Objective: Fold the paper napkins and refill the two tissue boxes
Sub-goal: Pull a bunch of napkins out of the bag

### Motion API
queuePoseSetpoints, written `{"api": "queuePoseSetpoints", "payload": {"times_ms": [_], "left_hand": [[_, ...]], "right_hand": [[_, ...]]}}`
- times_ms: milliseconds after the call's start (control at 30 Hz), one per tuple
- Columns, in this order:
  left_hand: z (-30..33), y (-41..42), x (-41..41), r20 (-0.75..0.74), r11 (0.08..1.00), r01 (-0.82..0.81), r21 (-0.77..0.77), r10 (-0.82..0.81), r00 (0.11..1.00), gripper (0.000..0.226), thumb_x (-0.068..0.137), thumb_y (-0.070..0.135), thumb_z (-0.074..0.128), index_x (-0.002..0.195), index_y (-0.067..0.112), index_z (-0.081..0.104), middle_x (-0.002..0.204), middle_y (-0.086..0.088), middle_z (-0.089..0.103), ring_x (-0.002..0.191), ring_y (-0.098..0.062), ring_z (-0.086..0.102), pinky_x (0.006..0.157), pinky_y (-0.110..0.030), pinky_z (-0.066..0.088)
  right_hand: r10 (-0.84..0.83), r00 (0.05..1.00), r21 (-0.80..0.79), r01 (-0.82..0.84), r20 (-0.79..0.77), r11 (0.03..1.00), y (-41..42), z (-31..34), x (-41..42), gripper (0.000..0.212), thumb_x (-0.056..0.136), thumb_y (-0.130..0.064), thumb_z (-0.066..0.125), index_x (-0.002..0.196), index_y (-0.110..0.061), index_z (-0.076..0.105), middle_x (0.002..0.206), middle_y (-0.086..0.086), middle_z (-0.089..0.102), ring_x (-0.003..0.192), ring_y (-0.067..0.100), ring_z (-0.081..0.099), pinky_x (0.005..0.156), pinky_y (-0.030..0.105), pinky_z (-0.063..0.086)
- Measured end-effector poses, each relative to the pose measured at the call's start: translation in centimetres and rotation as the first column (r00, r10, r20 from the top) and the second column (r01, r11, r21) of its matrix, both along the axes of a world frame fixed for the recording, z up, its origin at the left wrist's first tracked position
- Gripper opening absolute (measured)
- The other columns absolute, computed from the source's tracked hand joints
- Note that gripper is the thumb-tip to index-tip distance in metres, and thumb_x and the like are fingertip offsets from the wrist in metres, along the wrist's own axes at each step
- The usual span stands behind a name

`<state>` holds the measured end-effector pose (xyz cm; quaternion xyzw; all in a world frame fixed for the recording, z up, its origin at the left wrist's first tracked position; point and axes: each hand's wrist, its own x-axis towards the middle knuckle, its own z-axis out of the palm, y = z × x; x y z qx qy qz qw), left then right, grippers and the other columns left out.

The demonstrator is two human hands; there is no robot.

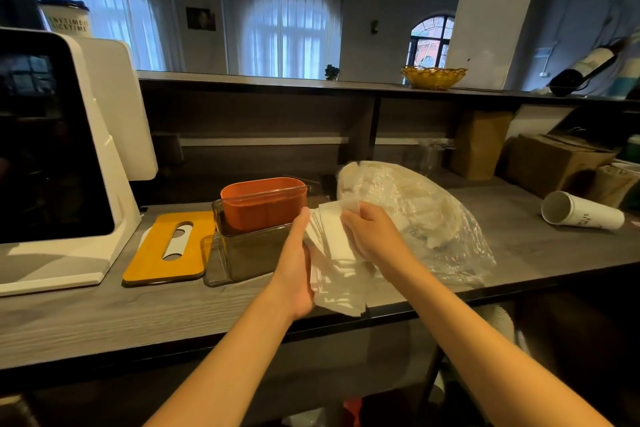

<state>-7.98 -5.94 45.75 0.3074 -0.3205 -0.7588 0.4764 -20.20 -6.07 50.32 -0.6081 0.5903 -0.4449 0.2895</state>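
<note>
A fanned stack of white paper napkins (332,253) lies on the grey counter (138,308) near its front edge. My left hand (298,260) rests flat against the stack's left side, fingers straight. My right hand (372,236) grips the upper right part of the stack, fingers curled over it. Left of the napkins stands a clear tissue box (242,253) with an orange box (263,204) set on top of it. A yellow lid with a slot (169,246) lies flat beside them.
A clear plastic bag with more napkins (422,218) lies right of my hands. A white paper cup (581,211) lies on its side further right. A white screen terminal (62,156) fills the left. Cardboard boxes (554,163) stand at the back right.
</note>
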Motion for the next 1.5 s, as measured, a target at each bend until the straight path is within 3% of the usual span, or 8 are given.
{"api": "queuePoseSetpoints", "payload": {"times_ms": [133, 267, 400, 567, 767, 1000, 1233, 1500], "left_hand": [[0.3, 0.7, 0.2, 0.136, 0.999, 0.036, -0.033, -0.032, 0.990, 0.035, 0.093, 0.037, 0.064, 0.123, 0.019, 0.068, 0.112, -0.014, 0.075, 0.101, -0.032, 0.072, 0.095, -0.051, 0.055], [0.2, 0.0, 1.3, 0.354, 0.993, 0.060, -0.102, -0.020, 0.935, 0.048, 0.076, 0.028, 0.072, 0.120, 0.009, 0.067, 0.101, -0.014, 0.074, 0.090, -0.028, 0.070, 0.084, -0.043, 0.056], [1.4, -0.5, 2.8, 0.602, 0.914, 0.288, -0.286, -0.062, 0.796, 0.027, 0.091, 0.012, 0.060, 0.113, 0.026, 0.065, 0.099, -0.005, 0.072, 0.088, -0.014, 0.069, 0.078, -0.030, 0.053], [4.3, -0.3, 3.7, 0.791, 0.737, 0.592, -0.326, -0.130, 0.598, 0.048, 0.094, 0.003, 0.059, 0.113, 0.043, 0.044, 0.119, 0.012, 0.055, 0.108, -0.006, 0.057, 0.084, -0.017, 0.050], [3.6, -1.7, 4.8, 0.916, 0.720, 0.631, -0.289, 0.018, 0.400, 0.100, 0.068, 0.031, 0.074, 0.152, 0.031, 0.019, 0.135, 0.008, 0.045, 0.124, -0.012, 0.049, 0.109, -0.036, 0.045], [2.4, -3.3, 5.4, 0.899, 0.706, 0.589, -0.393, 0.162, 0.406, 0.062, 0.083, 0.035, 0.079, 0.134, 0.036, 0.044, 0.121, 0.013, 0.058, 0.110, -0.008, 0.059, 0.097, -0.033, 0.053], [-0.4, -2.6, 7.1, 0.843, 0.726, 0.474, -0.498, 0.277, 0.462, 0.079, 0.075, 0.027, 0.085, 0.138, 0.040, 0.038, 0.127, 0.016, 0.054, 0.111, -0.004, 0.058, 0.090, -0.026, 0.056], [-4.4, -1.7, 7.4, 0.687, 0.739, 0.196, -0.645, 0.447, 0.573, 0.076, 0.077, 0.021, 0.085, 0.133, 0.040, 0.039, 0.124, 0.020, 0.053, 0.113, -0.003, 0.057, 0.085, -0.018, 0.054]], "right_hand": [[0.007, 1.000, -0.050, -0.007, 0.000, 0.999, 0.2, -1.1, 0.1, 0.022, 0.102, -0.019, 0.043, 0.091, -0.018, 0.062, 0.078, -0.005, 0.059, 0.074, 0.012, 0.055, 0.069, 0.031, 0.043], [0.055, 0.998, -0.018, -0.054, 0.041, 0.998, 0.6, -0.3, -0.7, 0.017, 0.099, -0.018, 0.055, 0.115, -0.019, 0.062, 0.105, -0.004, 0.061, 0.096, 0.012, 0.056, 0.075, 0.021, 0.045], [0.302, 0.953, 0.083, -0.299, -0.029, 0.951, 0.0, 0.2, -2.7, 0.079, 0.086, -0.025, 0.076, 0.151, -0.038, 0.033, 0.149, -0.009, 0.035, 0.131, 0.010, 0.036, 0.101, 0.029, 0.039], [0.533, 0.839, 0.167, -0.512, -0.113, 0.842, -0.7, -0.1, -3.7, 0.080, 0.079, -0.026, 0.082, 0.146, -0.036, 0.039, 0.132, -0.018, 0.051, 0.116, 0.004, 0.054, 0.084, 0.018, 0.051], [0.485, 0.854, 0.076, -0.479, -0.189, 0.874, -1.3, -1.6, -3.2, 0.062, 0.076, -0.017, 0.084, 0.130, -0.030, 0.057, 0.112, -0.009, 0.067, 0.104, 0.008, 0.064, 0.093, 0.032, 0.055], [0.303, 0.946, -0.037, -0.309, -0.113, 0.950, -1.6, -3.6, -3.1, 0.037, 0.078, -0.019, 0.083, 0.109, -0.027, 0.065, 0.097, -0.010, 0.069, 0.089, 0.004, 0.065, 0.069, 0.016, 0.051], [0.231, 0.968, -0.161, -0.213, 0.103, 0.964, -1.7, -8.3, -2.7, 0.048, 0.075, -0.015, 0.086, 0.116, -0.026, 0.062, 0.106, -0.010, 0.068, 0.094, 0.000, 0.064, 0.071, 0.013, 0.051], [0.291, 0.957, -0.018, -0.291, -0.018, 0.956, -2.9, -9.1, -2.3, 0.059, 0.075, -0.029, 0.087, 0.126, -0.030, 0.056, 0.114, -0.016, 0.065, 0.100, -0.006, 0.061, 0.083, 0.020, 0.051]]}}
